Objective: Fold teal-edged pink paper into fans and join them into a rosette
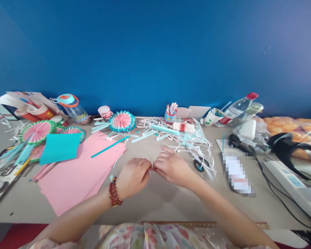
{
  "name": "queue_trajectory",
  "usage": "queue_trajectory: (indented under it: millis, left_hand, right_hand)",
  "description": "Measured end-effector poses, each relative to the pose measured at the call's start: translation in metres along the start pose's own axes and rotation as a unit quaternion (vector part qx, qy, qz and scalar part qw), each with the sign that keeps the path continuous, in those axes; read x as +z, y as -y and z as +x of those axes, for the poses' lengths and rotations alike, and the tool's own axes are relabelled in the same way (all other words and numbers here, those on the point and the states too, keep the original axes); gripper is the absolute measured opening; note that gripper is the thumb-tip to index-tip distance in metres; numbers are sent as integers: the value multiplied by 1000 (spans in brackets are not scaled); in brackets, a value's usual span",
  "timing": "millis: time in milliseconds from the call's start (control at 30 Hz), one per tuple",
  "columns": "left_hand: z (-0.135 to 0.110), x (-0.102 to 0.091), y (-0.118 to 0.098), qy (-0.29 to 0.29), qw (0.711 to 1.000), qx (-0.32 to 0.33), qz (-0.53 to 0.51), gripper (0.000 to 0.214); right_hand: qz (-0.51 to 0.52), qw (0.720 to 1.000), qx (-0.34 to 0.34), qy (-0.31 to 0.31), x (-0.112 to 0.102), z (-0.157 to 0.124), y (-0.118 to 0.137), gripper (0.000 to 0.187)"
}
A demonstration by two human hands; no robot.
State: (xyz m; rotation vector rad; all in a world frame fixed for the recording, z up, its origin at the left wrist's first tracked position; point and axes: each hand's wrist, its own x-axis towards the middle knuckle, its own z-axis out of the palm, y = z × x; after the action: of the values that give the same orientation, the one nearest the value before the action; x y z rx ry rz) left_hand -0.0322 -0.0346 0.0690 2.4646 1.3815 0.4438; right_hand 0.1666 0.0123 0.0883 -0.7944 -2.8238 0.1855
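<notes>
I see a small pink piece (151, 169), mostly hidden, pinched between my left hand (133, 176) and right hand (171, 168), fingertips meeting over the table (155, 204). Pink paper sheets (77, 173) lie left of the grip; paper strips (186, 138) beyond it.

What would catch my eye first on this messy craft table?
The two bare hands, left hand and right hand, meet at table centre, pinching something too small to identify. To their left lies a stack of pink paper sheets; behind it stands a pink-and-teal pleated paper fan.
</notes>
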Motion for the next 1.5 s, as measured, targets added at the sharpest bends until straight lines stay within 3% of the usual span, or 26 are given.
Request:
queue_trajectory:
  millis: [200, 333, 567, 667, 967, 1500]
  left_hand:
    - [-4, -9, 8, -23, 1000, 0, -13, 13]
    - [-10, -17, 18, -73, 993, -27, -91, 17]
    - [-16, -15, 14, -171, 934, -48, -310, 20]
    - [-16, -10, 14, -202, 911, -39, -358, 18]
    - [-15, -11, 8, -223, 916, 62, -326, 17]
    - [-15, -7, 4, -237, 909, 26, -342, 10]
  right_hand:
    - [-5, 999, -9, -32, -7, -8, -1, 23]
    - [29, 996, 1, -83, -9, -18, -3, 20]
    - [78, 986, -1, -146, -8, -23, -1, 17]
    - [81, 981, -4, -175, -6, -24, 1, 13]
    - [98, 979, 4, -177, -10, -18, 15, 12]
    - [91, 975, 11, -201, -14, -13, 20, 14]
